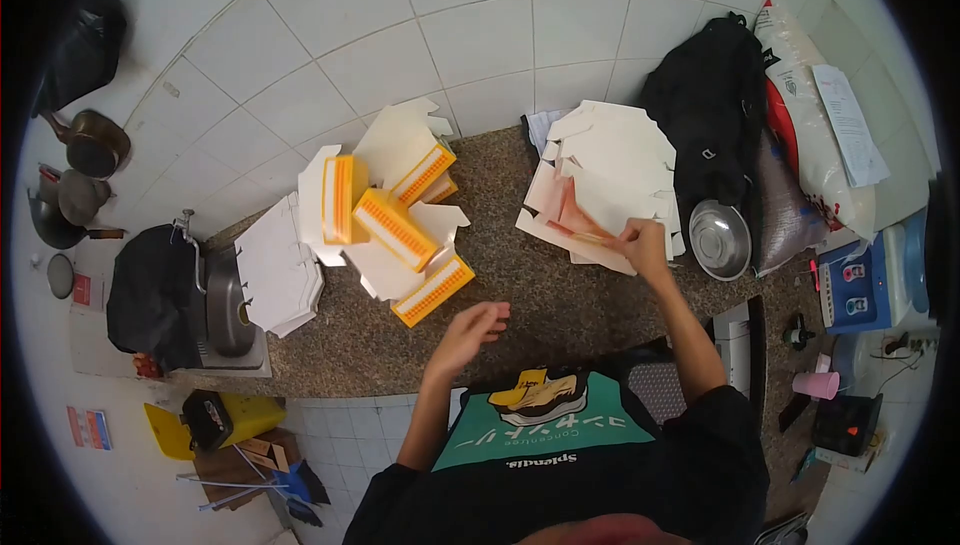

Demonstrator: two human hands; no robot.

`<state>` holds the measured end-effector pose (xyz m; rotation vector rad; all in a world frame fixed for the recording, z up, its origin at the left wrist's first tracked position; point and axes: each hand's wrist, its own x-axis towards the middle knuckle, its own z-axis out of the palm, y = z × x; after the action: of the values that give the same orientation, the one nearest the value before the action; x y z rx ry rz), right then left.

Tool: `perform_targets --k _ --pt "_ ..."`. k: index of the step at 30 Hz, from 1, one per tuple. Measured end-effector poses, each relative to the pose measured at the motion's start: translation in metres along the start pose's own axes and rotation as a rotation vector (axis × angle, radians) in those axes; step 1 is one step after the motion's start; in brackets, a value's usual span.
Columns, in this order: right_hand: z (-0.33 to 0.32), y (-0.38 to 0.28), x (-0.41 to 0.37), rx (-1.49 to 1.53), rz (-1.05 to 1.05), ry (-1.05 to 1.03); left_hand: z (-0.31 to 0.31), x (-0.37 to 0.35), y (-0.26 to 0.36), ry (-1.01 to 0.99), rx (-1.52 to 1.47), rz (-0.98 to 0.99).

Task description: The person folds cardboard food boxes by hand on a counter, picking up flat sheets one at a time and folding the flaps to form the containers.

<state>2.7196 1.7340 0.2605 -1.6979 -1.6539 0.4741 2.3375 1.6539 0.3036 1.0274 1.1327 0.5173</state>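
Observation:
My right hand [645, 245] is closed on the edge of a thin reddish translucent sheet [572, 213], which lies over flat white cardboard [625, 150] at the right of the counter. My left hand [470, 335] hovers over the counter's front part, fingers curled partly together and touching no object; whether anything small is between them cannot be made out. Up and left of it, several yellow-and-white boxes [398, 230] lie in a loose pile on unfolded white cardboard [395, 140]. More flat white cardboard [280, 265] is stacked beside the sink.
A speckled stone counter [500, 185] runs along the tiled wall. To the right are a black bag [710, 95], a metal bowl [720, 240] and a large plastic sack [810, 95]. At the left are a sink [230, 305] and a black-covered object [155, 295].

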Motion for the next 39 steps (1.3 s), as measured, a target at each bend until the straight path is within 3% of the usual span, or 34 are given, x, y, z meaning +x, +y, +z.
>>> perform_targets --k 2,3,5,6,8,9,11,12,13,14,16,17,18,19,20,22,23,25,26,28,30,32,34,36,39 --pt "-0.007 0.023 0.012 0.257 0.205 -0.083 0.008 0.000 0.002 -0.004 0.074 0.031" --pt "-0.012 0.016 0.019 0.255 0.201 -0.085 0.011 0.000 0.005 -0.041 0.141 0.088" --pt "-0.028 -0.010 0.027 0.794 0.256 0.286 0.015 0.002 0.009 -0.075 0.206 0.144" --pt "-0.037 -0.012 0.032 0.793 0.253 0.284 0.016 0.005 0.012 -0.124 0.224 0.127" --pt "-0.056 -0.012 0.035 0.101 -0.029 0.665 0.019 0.010 0.019 -0.178 0.249 0.109" --pt "-0.065 -0.025 0.032 0.099 -0.027 0.668 0.022 0.009 0.026 -0.147 0.278 0.134" --pt "-0.082 -0.064 0.021 0.062 -0.230 0.686 0.031 0.006 0.043 -0.116 0.307 0.161" --pt "-0.088 -0.075 0.013 0.062 -0.233 0.686 0.035 0.003 0.056 0.035 0.446 0.417" --pt "-0.093 -0.084 0.001 -0.010 -0.289 0.387 0.041 0.000 0.069 0.192 0.580 0.671" --pt "-0.098 -0.095 -0.010 -0.080 -0.335 0.089 0.049 -0.003 0.086 0.194 0.581 0.670" --pt "-0.110 -0.135 -0.023 -0.134 -0.580 -0.216 0.064 -0.004 0.120 0.537 0.671 1.119" --pt "-0.110 -0.148 -0.030 -0.132 -0.574 -0.217 0.063 -0.005 0.127 0.498 0.872 1.117" --pt "-0.110 -0.158 -0.037 0.066 -0.517 -0.365 0.058 -0.007 0.132 0.452 1.074 1.108" --pt "-0.110 -0.164 -0.043 0.262 -0.457 -0.508 0.048 -0.003 0.134 0.256 1.191 1.047" --pt "-0.110 -0.168 -0.048 0.259 -0.454 -0.504 0.041 -0.004 0.133 0.252 1.190 1.051" --pt "-0.111 -0.171 -0.058 0.229 -0.290 -0.333 0.028 -0.007 0.129 -0.171 0.763 0.538" --pt "-0.112 -0.166 -0.060 0.231 -0.287 -0.325 0.023 -0.007 0.120 -0.177 0.770 0.540" --pt "-0.110 -0.153 -0.066 0.309 -0.557 -0.391 0.012 -0.008 0.091 -0.447 0.036 0.077" --pt "-0.107 -0.156 -0.069 0.310 -0.553 -0.386 0.011 -0.005 0.080 -0.450 0.040 0.074" --pt "-0.096 -0.170 -0.079 0.068 -0.446 -0.522 0.017 -0.004 0.061 -0.646 0.091 0.053" --pt "-0.081 -0.187 -0.091 0.127 -0.378 -0.600 0.028 -0.012 0.051 -0.656 0.043 -0.009" --pt "-0.071 -0.198 -0.098 0.242 -0.239 -0.729 0.029 -0.011 0.040 -0.761 -0.104 -0.202" --pt "-0.069 -0.187 -0.092 0.264 -0.247 -0.760 0.030 -0.014 0.042 -0.706 -0.146 -0.259" --pt "-0.067 -0.181 -0.085 0.372 -0.077 -0.597 0.026 -0.011 0.025 -0.594 -0.039 -0.078" --pt "-0.059 -0.172 -0.083 0.480 0.065 -0.432 0.033 -0.011 0.021 -0.527 -0.156 -0.102"
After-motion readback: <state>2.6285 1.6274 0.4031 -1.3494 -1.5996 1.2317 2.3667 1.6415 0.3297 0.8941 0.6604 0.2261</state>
